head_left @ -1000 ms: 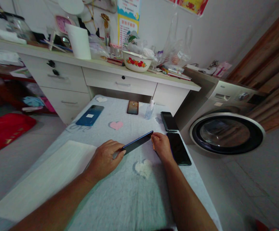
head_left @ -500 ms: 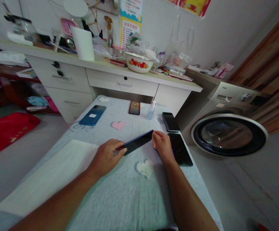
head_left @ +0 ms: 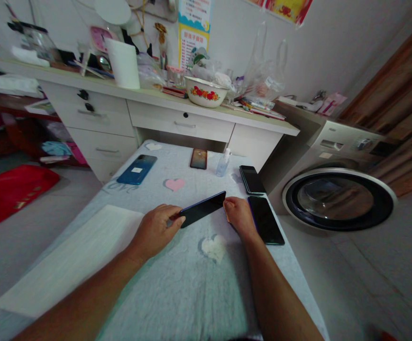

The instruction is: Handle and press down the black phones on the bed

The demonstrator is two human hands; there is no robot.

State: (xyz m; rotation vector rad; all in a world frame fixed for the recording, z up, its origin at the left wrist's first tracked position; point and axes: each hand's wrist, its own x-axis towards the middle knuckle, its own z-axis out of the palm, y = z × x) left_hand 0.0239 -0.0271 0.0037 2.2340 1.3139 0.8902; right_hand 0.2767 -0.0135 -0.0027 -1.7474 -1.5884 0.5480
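A dark smartphone (head_left: 203, 210) is held tilted above the table, its black screen facing me. My left hand (head_left: 160, 228) grips its left end between thumb and fingers. At the phone's right end is my right hand (head_left: 239, 215), fingers curled closed around a small orange piece (head_left: 226, 214), mostly hidden; I cannot tell whether it is cloth or something else. Just right of that hand lies a black-screened tablet or large phone (head_left: 267, 221). Behind it is another dark phone (head_left: 252, 180).
The table has a pale blue heart-patterned cloth (head_left: 191, 284). On it are a blue phone (head_left: 137, 170), a brown phone or case (head_left: 198, 159), a clear spray bottle (head_left: 223, 165) and a long white sheet (head_left: 74, 260). A white desk (head_left: 180, 118) and washing machine (head_left: 334, 189) stand beyond.
My right hand has shifted slightly left at the phone's right end, and less of its fingertips shows. The phone and my left hand have moved very slightly left.
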